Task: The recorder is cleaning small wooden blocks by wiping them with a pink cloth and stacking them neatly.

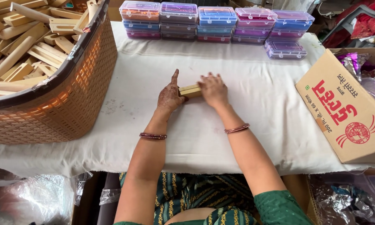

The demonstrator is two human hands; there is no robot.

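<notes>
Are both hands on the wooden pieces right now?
Yes, the left hand and right hand both grip the wooden pieces on the white cloth.

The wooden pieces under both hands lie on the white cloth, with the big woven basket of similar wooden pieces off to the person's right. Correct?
Not quite. The head view shows the woven basket on the person's left, not right. The rest holds: the left hand and right hand both rest on the wooden pieces on the white cloth.
</notes>
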